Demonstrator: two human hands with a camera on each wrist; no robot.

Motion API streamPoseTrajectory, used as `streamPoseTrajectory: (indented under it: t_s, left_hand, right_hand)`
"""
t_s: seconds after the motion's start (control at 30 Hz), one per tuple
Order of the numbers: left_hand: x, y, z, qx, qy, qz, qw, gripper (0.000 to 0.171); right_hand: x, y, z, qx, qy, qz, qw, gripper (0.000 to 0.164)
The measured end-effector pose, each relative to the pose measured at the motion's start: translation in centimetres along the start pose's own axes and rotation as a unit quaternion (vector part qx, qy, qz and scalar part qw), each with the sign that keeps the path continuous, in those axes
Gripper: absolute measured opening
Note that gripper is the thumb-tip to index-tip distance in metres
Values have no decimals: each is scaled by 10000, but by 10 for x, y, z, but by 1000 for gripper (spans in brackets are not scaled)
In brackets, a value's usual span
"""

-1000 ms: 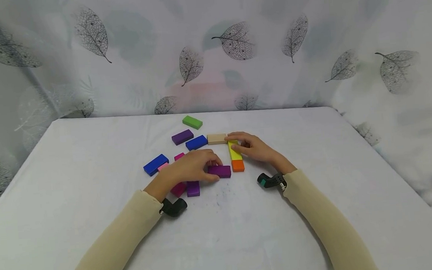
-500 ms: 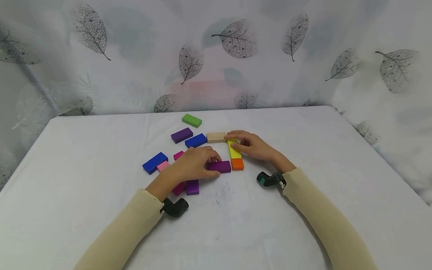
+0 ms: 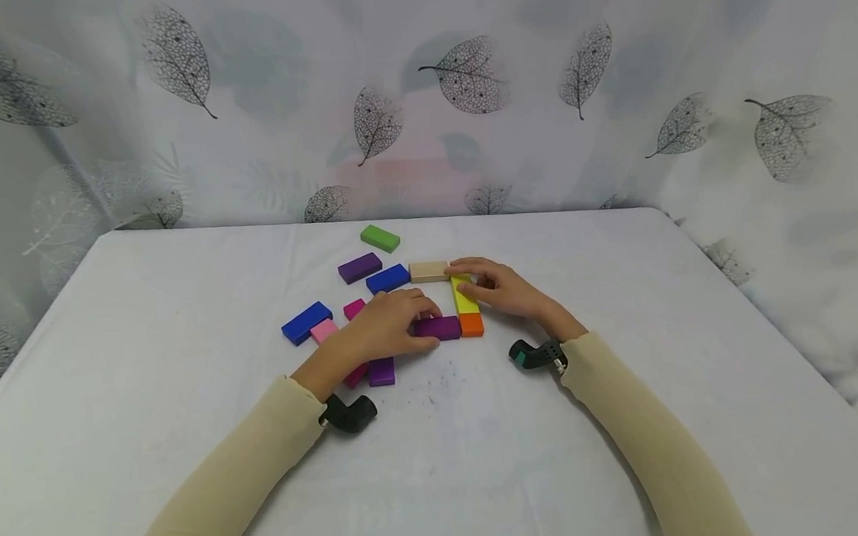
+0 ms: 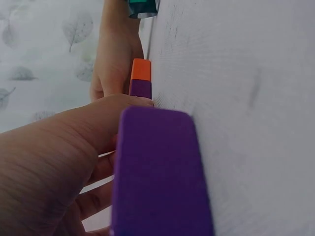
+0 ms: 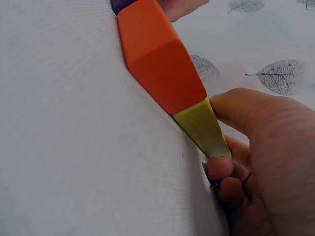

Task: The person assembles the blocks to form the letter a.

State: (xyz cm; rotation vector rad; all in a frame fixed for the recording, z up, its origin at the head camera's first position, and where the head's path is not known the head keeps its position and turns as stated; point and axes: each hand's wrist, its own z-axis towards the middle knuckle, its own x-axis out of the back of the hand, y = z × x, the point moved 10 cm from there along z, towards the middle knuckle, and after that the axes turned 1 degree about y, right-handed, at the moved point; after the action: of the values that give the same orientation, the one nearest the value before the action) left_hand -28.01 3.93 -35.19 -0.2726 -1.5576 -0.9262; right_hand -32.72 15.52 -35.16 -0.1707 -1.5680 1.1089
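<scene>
In the head view, my left hand (image 3: 391, 324) pinches a purple block (image 3: 438, 329) between thumb and fingers. The block lies flat, its right end against an orange block (image 3: 471, 325); the left wrist view also shows the purple block (image 4: 141, 89) meeting the orange one (image 4: 141, 69). My right hand (image 3: 505, 290) holds a yellow block (image 3: 464, 297), thumb on one side and fingers curled at its far end. Yellow and orange stand end to end in a line. A tan block (image 3: 428, 272) lies at the yellow block's far end, near the right fingertips.
Blue (image 3: 388, 279), dark purple (image 3: 360, 268) and green (image 3: 380, 238) blocks lie beyond the left hand. Another blue block (image 3: 307, 323), a pink one (image 3: 324, 331) and magenta ones (image 3: 354, 308) lie left of it. A second purple block (image 3: 381, 372) sits below the hand.
My left hand has slid the purple block slightly right, closing the small gap to the orange block. The right hand stays on the yellow block.
</scene>
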Motion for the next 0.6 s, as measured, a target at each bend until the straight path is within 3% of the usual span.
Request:
streamPoseTrajectory:
  t_s: [0.1,0.6]
  left_hand:
    - [0,-1,0,-3,-11,4,10000,40]
    - [0,2,0,-18,-64,127,9999,41]
  right_hand:
    - [2,-13,-3,-5,10,1,10000,39]
    - [1,-11,-1,-4,-30,-39,10000,38]
